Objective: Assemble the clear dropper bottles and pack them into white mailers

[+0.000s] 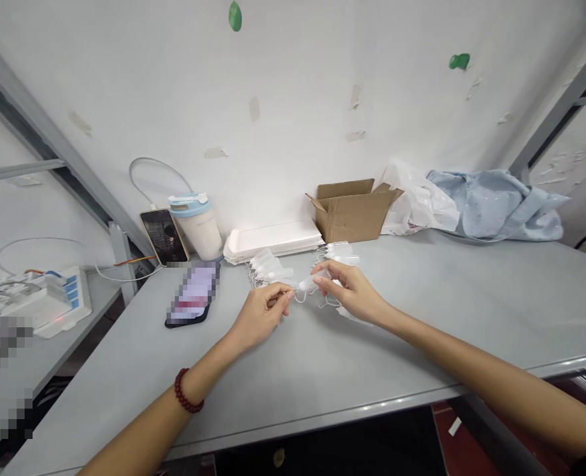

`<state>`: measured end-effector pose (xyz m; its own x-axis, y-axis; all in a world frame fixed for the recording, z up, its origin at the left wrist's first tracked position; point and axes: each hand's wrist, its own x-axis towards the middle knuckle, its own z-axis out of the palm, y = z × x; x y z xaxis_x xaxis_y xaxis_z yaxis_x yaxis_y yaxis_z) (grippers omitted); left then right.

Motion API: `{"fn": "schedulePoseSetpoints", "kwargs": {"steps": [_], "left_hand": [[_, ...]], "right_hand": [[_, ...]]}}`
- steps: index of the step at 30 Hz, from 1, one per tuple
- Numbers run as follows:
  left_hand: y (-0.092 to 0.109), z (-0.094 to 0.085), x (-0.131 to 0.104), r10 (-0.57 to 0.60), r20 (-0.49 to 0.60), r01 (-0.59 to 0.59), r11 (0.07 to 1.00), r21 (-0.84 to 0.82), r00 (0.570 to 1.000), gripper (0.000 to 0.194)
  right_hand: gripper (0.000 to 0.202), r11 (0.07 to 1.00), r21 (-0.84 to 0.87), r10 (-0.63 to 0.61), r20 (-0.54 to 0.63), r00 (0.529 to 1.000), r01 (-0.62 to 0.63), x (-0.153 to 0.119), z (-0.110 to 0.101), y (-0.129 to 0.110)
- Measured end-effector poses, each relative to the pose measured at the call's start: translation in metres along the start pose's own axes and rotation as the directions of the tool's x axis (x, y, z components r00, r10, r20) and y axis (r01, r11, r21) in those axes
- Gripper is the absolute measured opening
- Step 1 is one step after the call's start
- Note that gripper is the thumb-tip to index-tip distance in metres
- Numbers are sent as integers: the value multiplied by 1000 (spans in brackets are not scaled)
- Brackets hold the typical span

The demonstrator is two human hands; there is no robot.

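Over the grey table my right hand (350,287) is closed on a small translucent white tube (307,283) with a short white cord (300,299) curving from its end. Thumb and fingers of my left hand (267,309) are pinched together at the cord's other end. Just beyond my left hand lies a heap of similar corded white tubes (268,266). A second group of such tubes (340,250) rests behind my right hand. Partly hidden under the right hand is another whitish, clear piece (350,316).
Behind the tubes lie a stack of flat white packaging (278,238) and an open cardboard box (355,215). White plastic bags (417,205) and a light blue cloth (501,205) sit to the right. Leftward are a phone (194,294), a propped phone (165,237) and a cup (198,228).
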<state>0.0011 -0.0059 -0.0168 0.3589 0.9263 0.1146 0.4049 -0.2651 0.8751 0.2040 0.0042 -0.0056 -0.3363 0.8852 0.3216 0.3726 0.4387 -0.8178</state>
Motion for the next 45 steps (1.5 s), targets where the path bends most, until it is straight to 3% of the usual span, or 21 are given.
{"fn": "schedulePoseSetpoints", "kwargs": {"steps": [21, 33, 39, 45], "left_hand": [[1, 5, -9, 41, 27, -42, 998, 49, 999, 22], [11, -2, -6, 49, 6, -49, 998, 36, 999, 21], [10, -1, -7, 50, -22, -49, 998, 35, 999, 23], [9, 2, -11, 61, 27, -62, 997, 49, 998, 25]], "right_hand": [[19, 992, 123, -6, 131, 991, -10, -2, 3, 7], [25, 995, 96, -8, 43, 999, 4, 0, -7, -6], [23, 996, 84, -8, 88, 996, 0, -1, -4, -6], [24, 990, 121, 46, 181, 982, -69, -2, -3, -2]]}}
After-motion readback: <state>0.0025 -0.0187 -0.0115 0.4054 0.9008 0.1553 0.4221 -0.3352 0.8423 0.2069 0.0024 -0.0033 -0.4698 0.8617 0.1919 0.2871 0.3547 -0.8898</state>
